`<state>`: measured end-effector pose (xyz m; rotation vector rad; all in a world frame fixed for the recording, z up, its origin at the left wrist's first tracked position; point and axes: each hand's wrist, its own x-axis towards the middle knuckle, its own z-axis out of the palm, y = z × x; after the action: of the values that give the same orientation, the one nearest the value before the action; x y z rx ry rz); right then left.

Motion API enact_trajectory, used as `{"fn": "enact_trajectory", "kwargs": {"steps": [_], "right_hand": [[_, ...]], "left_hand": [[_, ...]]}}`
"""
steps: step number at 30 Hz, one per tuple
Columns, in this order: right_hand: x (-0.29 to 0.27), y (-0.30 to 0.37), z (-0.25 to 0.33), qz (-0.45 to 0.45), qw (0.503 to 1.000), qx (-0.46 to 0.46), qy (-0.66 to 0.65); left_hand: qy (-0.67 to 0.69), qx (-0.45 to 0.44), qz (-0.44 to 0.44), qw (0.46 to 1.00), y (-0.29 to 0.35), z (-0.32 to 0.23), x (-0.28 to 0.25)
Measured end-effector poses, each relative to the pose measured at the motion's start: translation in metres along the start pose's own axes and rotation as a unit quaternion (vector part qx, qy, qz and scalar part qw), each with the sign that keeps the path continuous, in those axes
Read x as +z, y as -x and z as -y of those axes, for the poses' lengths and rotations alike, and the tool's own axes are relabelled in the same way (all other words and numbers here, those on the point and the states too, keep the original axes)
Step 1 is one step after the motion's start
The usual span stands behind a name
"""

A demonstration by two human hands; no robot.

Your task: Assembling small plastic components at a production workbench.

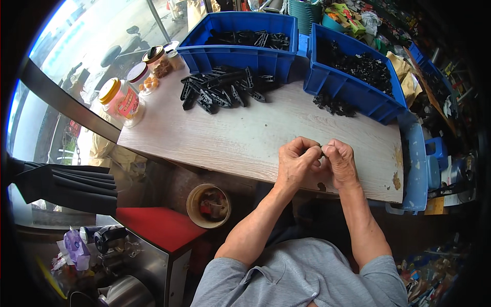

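Note:
Close to the front edge of the pale wooden table (235, 134), my left hand (295, 162) and my right hand (341, 165) meet fingertip to fingertip. Thumbs and forefingers of both are pinched together. Whatever is between them is hidden or too small to name. Beyond, to the left, lies a heap of long black plastic pieces (217, 92) with slotted bodies. A smaller pile of tiny black parts (335, 106) sits farther right, against a blue bin (353, 92).
Another blue bin (235, 57) of long black pieces stands at the back. Lidded jars (123, 102) line the table's left edge. On the floor are a waste bucket (208, 205) and a red-topped cabinet (158, 225). A translucent blue tub (415, 163) adjoins the right edge.

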<state>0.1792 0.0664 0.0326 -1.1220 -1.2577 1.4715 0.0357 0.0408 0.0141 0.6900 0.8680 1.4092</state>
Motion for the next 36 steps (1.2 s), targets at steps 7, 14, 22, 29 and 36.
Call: {"fn": "enact_trajectory", "kwargs": {"steps": [7, 14, 22, 29, 36], "right_hand": [[-0.002, 0.003, -0.004, -0.013, 0.999, -0.02, -0.025], [-0.009, 0.003, -0.013, 0.018, 0.998, -0.007, -0.065], [-0.004, 0.002, -0.005, 0.002, 0.998, 0.014, -0.063], [-0.018, 0.003, 0.001, -0.055, 0.983, 0.054, -0.167], [-0.083, -0.012, 0.012, -0.252, 0.958, 0.063, -0.123]], "left_hand": [[-0.073, 0.071, 0.02, 0.995, -0.002, 0.008, -0.001], [-0.574, 0.441, -0.265, 0.637, -0.094, -0.059, -0.055], [-0.676, 0.364, -0.322, 0.555, -0.14, -0.07, -0.098], [-0.604, 0.457, -0.207, 0.62, -0.097, -0.064, -0.071], [-0.743, 0.348, -0.094, 0.565, -0.046, -0.04, -0.078]]}}
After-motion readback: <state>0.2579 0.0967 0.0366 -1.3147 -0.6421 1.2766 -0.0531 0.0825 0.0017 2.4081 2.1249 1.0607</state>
